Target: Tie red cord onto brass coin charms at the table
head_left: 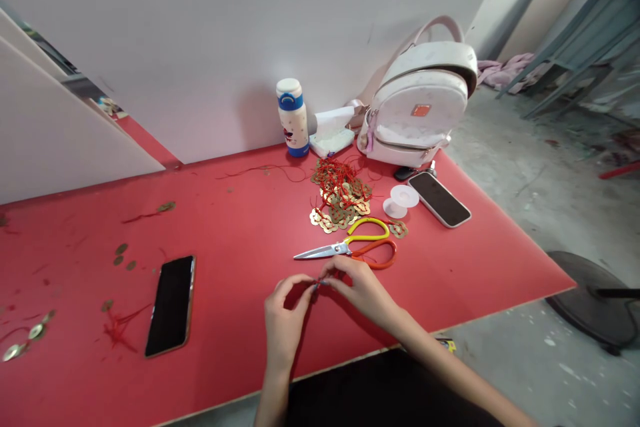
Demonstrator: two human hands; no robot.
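The person's two hands were close together over the red table point(240, 320), not far from its near edge. The left hand point(286, 310) had its thumb and finger tips pinched together. The right hand point(356, 283) pinched the same way, and the tips of both hands met. They held a tiny thing point(319, 282) between them, but it was too small to make out.

Just past the right hand lay the scissors point(339, 248), with their blades shut and pointing to the table's left edge. One handle was yellow and one was orange-red. Behind the scissors sat a big pile of gold coins point(343, 197) tied with red string point(340, 173). One more coin knot point(399, 229) lay by the yellow handle. Near it was a white spool point(404, 196), and then a phone point(440, 199) with a pale case, close to the right edge.

A white backpack point(420, 107) stood at the back right corner. To its left, along the back edge, were a white pouch point(333, 140) and a bottle point(294, 120) with a blue base.

Well to the left of the hands, a black phone point(171, 305) lay flat. Beside it was a messy bunch of red threads point(119, 330). Farther back were a few loose coins point(121, 249), and two shiny round bits point(36, 331) lay out to the left.
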